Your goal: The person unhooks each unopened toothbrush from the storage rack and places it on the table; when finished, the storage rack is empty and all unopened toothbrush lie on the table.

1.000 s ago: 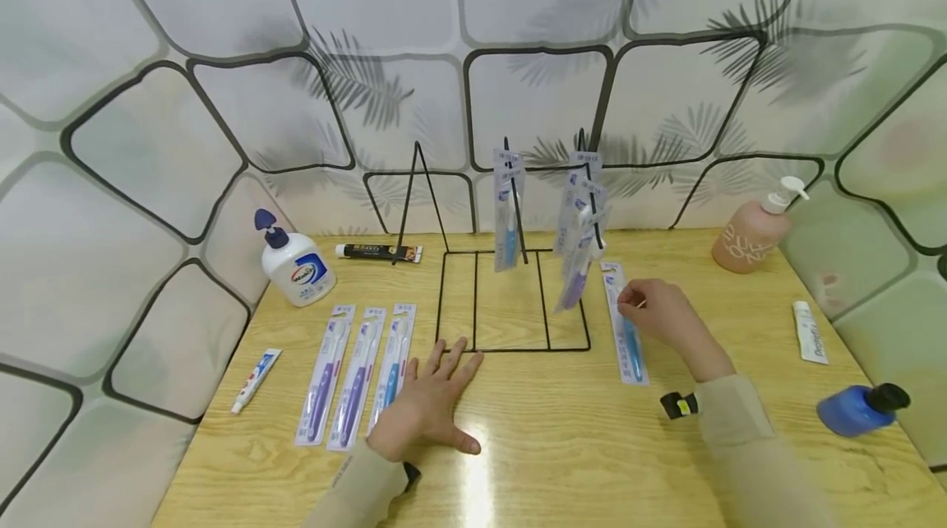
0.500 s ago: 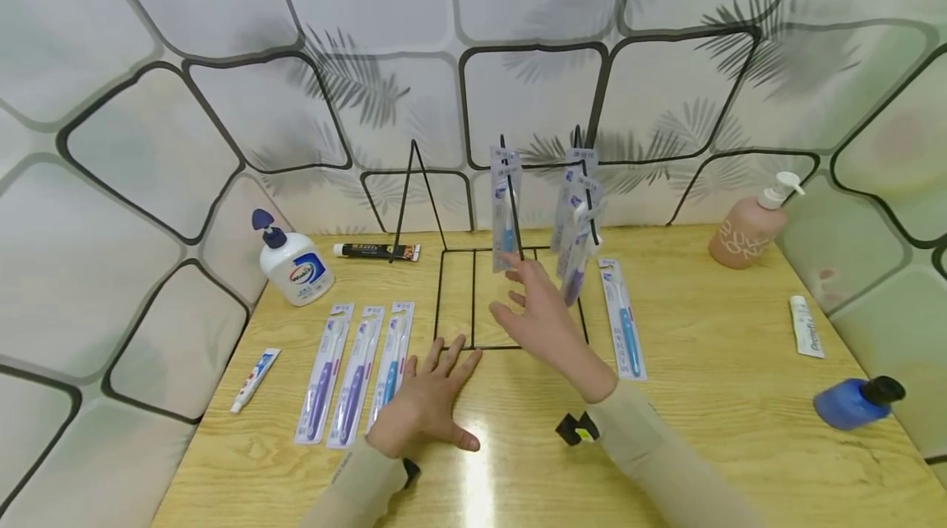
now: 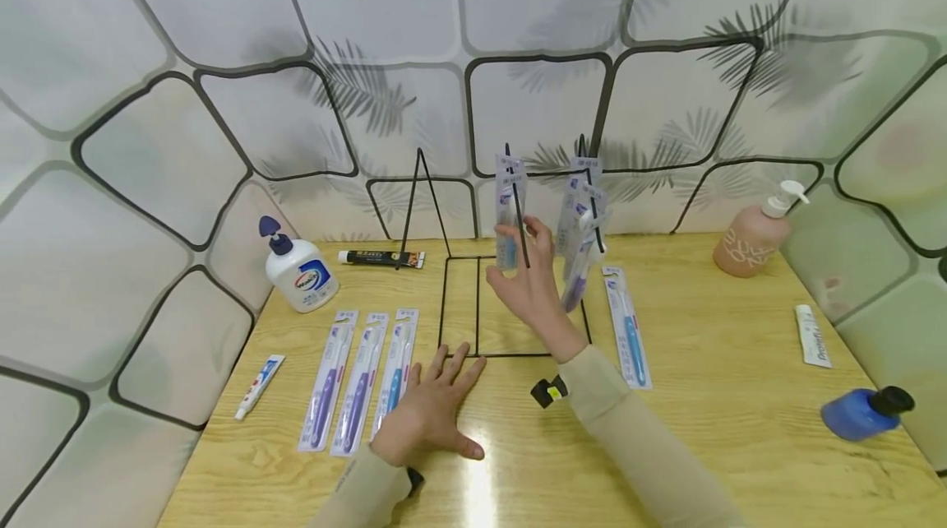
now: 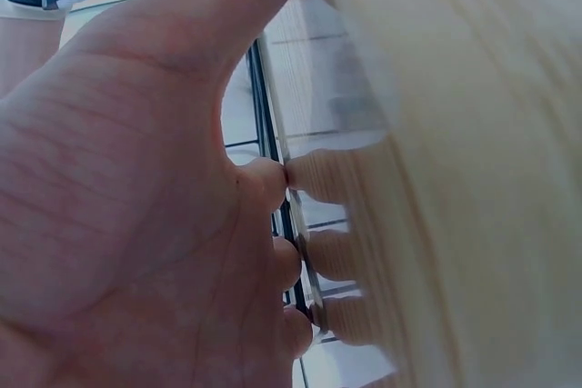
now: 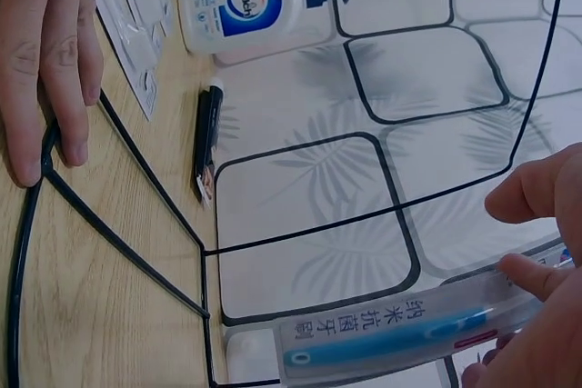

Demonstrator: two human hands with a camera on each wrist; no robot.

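My left hand (image 3: 429,417) lies spread on the table, its fingertips touching the front of the black wire rack (image 3: 478,306). In the left wrist view, that hand's palm (image 4: 136,215) fills the left side. My right hand (image 3: 536,294) is at the rack's middle hook, around the lower part of a packaged blue toothbrush (image 3: 507,203). From the right wrist, this toothbrush pack (image 5: 382,333) shows an index finger against it and other fingers partly hidden behind; the thumb stands apart. Several packaged toothbrushes (image 3: 577,224) hang on the right hook; the left hook holds none.
Three packaged toothbrushes (image 3: 358,384) lie left of the rack, one blue pack (image 3: 627,326) right. Around stand a white pump bottle (image 3: 302,273), a pink pump bottle (image 3: 750,240) and a blue bottle (image 3: 858,414). Toothpaste tubes (image 3: 381,258) lie about.
My right hand has left the blue toothbrush pack on the table at right and moved left and up to the pack on the middle hook. My left hand stays put.
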